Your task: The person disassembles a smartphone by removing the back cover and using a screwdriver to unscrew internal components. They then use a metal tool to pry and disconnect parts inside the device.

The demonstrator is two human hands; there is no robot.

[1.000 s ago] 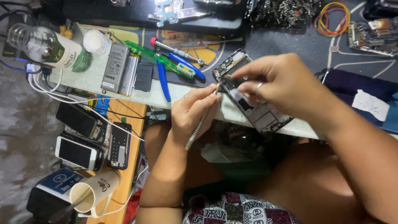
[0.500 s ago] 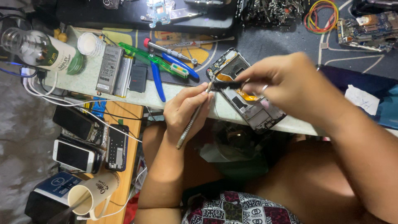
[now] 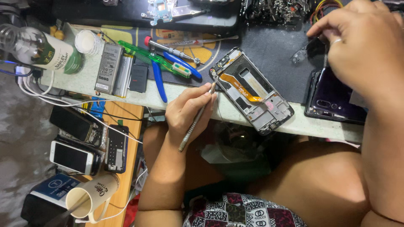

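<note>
Diagonally, the opened phone frame point(image 3: 252, 90) runs upper-left to lower-right; left hand point(image 3: 187, 111) grips a metal tool point(image 3: 195, 120), right hand point(image 3: 362, 46) pinches a small part point(image 3: 313, 47).

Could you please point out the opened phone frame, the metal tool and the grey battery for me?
opened phone frame point(image 3: 252, 94): head view, on its orange flex cable.
metal tool point(image 3: 194, 124): head view, mid-shaft, in the left hand point(image 3: 187, 111).
grey battery point(image 3: 108, 68): head view, centre of its label face.
</note>
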